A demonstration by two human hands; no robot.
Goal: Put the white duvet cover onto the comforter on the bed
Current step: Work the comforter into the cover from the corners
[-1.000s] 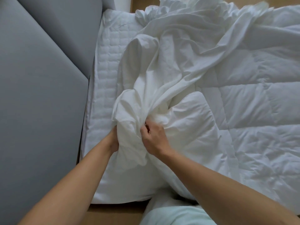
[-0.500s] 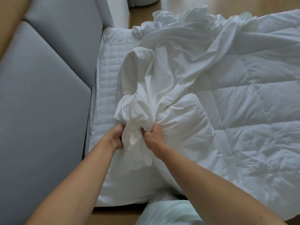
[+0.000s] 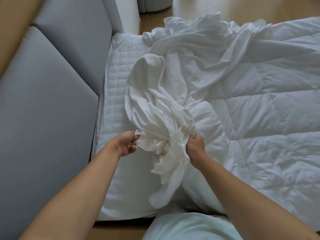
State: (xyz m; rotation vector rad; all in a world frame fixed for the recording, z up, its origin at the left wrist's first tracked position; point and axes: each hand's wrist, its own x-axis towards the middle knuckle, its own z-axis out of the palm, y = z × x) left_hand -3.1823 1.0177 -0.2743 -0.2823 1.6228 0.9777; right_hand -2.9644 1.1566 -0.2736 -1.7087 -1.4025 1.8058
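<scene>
White duvet cover [image 3: 181, 80] lies bunched on the comforter [image 3: 259, 127] at the bed's near-left corner. Looks early: most of the comforter is bare, quilting showing, so approx all the covering is left. L hand [image 3: 124, 144] & R hand [image 3: 196, 146] both grip gathered cover fabric, fingers curled. Quilted mattress pad [image 3: 117, 87], grey padded headboard [image 3: 43, 101] at left, wood floor [image 3: 242, 7] beyond

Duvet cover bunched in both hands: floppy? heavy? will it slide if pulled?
Likely very floppy: the duvet cover bunches into tight folds between the left hand and right hand, a loose tail drooping below. Probably light; it looks thin and creases sharply. Its far part lies crumpled over the comforter, so pulling may drag rather than slide.
</scene>
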